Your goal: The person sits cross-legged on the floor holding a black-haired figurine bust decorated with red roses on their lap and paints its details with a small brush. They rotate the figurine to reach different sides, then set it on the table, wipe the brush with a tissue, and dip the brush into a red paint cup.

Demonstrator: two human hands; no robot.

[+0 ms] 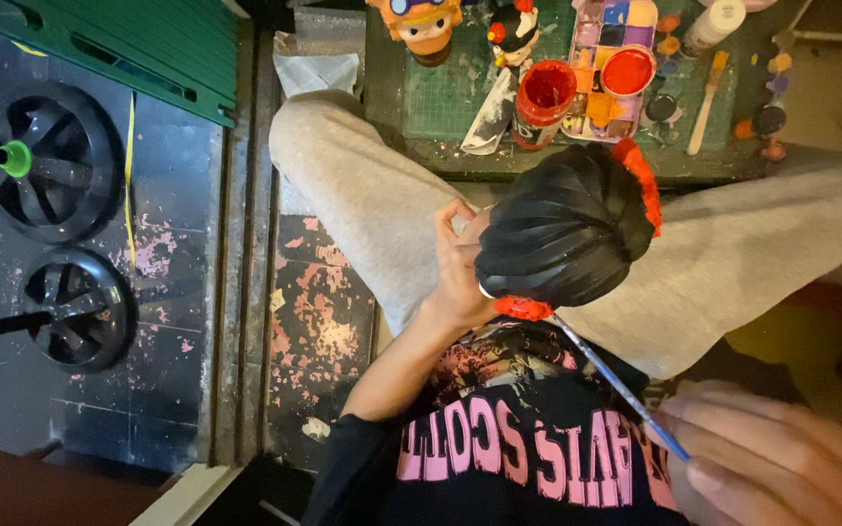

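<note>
The left hand (460, 273) cups a glossy black moulded figurine head with red-painted trim (567, 229), held above the lap between the grey-trousered knees (363, 185). Its fingers curl against the head's left side, the thumb tucked near the lower red edge. The right hand (772, 468), blurred at the near right, pinches a thin brush with a blue and silver handle (616, 380) between pressed-together fingertips; the bristle end meets the red patch on the underside of the head.

Judgement: the head appears hollow, rigid and light, probably brittle if dropped. The glossy surface looks slippery, and the red areas may be wet, so hold is best taken on the black ribbed sides, clear of the trim.

On the far side, a green cutting mat (450, 97) carries a red-smeared paint jar (543, 97), a multi-colour paint palette tray (606, 58) and two small painted figures (426, 24). Two black wheels (60, 156) lie at the left.
</note>
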